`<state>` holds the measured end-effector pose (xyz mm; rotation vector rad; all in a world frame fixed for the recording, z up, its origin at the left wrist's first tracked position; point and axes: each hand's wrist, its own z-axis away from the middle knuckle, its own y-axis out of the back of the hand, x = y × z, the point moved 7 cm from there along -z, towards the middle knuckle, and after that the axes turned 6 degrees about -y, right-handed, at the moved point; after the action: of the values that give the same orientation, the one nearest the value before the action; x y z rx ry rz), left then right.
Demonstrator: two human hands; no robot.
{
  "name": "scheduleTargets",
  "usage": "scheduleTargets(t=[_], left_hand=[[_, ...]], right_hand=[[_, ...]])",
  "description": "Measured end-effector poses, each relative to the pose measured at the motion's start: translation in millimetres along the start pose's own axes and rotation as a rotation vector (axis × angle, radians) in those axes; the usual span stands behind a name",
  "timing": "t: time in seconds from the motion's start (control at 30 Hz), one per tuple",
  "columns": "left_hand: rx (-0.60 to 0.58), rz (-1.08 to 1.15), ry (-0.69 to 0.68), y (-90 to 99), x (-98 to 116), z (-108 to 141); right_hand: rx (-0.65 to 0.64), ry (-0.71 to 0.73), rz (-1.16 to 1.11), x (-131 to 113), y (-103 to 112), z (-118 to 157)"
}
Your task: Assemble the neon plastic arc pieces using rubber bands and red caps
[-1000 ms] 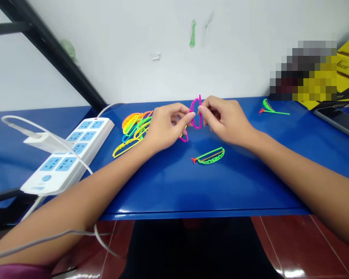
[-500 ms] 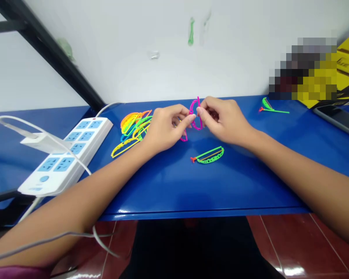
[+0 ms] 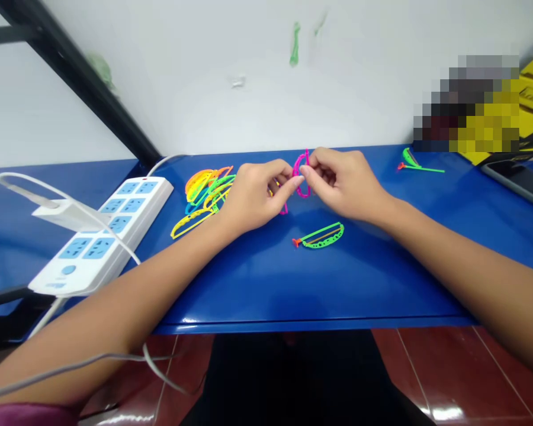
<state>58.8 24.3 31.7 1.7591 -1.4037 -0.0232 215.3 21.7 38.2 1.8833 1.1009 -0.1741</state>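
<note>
Currently, both bare hands work above a blue metal table (image 3: 266, 284). The right hand (image 3: 344, 184) is nearly closed, its thumb and fingers pinching a magenta plastic bow piece (image 3: 302, 173), which stands upright between the 2 hands. The left hand (image 3: 252, 198) is also curled almost shut and holds the same piece from the opposite side with its fingertips (image 3: 291, 182). Under the left hand, a magenta end (image 3: 284, 208) and a small yellow fragment (image 3: 270, 192) show; any link between them and the held piece is hidden.

A green bow piece with an orange tip (image 3: 322, 236) lies flat just below the hands. A heap of neon bow pieces (image 3: 206, 192) lies beside the left hand, with a yellow bow piece (image 3: 190, 223) at its near edge. A 2nd green piece (image 3: 420, 163) lies well to the right. Farther left, a white power strip (image 3: 115, 231) with blue socket panels carries a white plug adapter (image 3: 66, 214).
</note>
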Motion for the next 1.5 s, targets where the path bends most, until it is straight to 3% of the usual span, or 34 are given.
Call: scheduleTargets(t=[0.53, 0.93, 1.5], left_hand=[[-0.009, -0.023, -0.025, 1.8, 4.1, -0.8], [-0.013, -0.166, -0.149, 2.4, 10.3, -1.0], [-0.038, -0.171, -0.140, 0.4, 9.7, -0.4]], right_hand=[[-0.049, 0.010, 0.067, -2.0, -2.7, 0.1], [-0.064, 0.049, 0.150, -9.1, -0.2, 0.5], [-0.069, 0.050, 0.180, -9.8, -0.7, 0.9]])
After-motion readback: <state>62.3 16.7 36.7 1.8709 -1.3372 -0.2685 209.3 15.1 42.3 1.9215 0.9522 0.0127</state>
